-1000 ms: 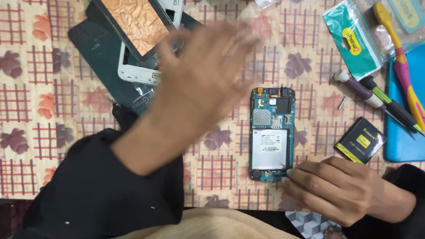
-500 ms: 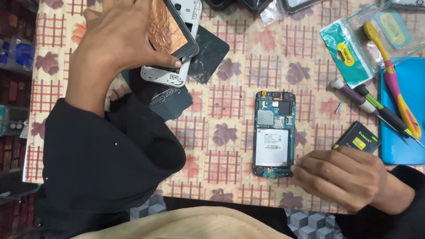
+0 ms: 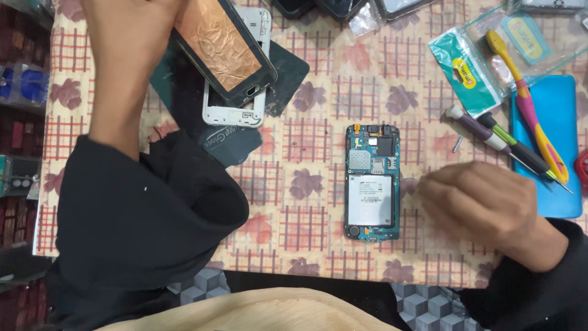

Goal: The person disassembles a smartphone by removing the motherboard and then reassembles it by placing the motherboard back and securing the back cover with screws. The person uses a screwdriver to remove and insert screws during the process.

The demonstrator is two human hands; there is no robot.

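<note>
My left hand (image 3: 125,43) is raised at the top left and grips a phone display panel (image 3: 223,52), whose copper-foil back faces up. The panel hangs tilted over a white phone frame (image 3: 236,113) that lies on dark pads (image 3: 229,147). An opened phone body (image 3: 372,182), with its circuit board and a silver battery showing, lies flat mid-table. Just to its right is my right hand (image 3: 484,202), blurred, fingers curled down on the cloth. It covers the spot beside the phone, and I cannot see whether it holds anything.
Screwdrivers (image 3: 490,136) and a yellow-pink toothbrush (image 3: 533,104) lie at the right, partly on a blue pad (image 3: 551,184). A teal packet (image 3: 468,73) sits above them, with a tiny screw (image 3: 456,144) nearby. The patterned tablecloth (image 3: 318,92) ends at the near edge.
My left hand swept from over the phone body up to the top left and took hold of the display panel. My right hand slid up and now hides the small black battery.
</note>
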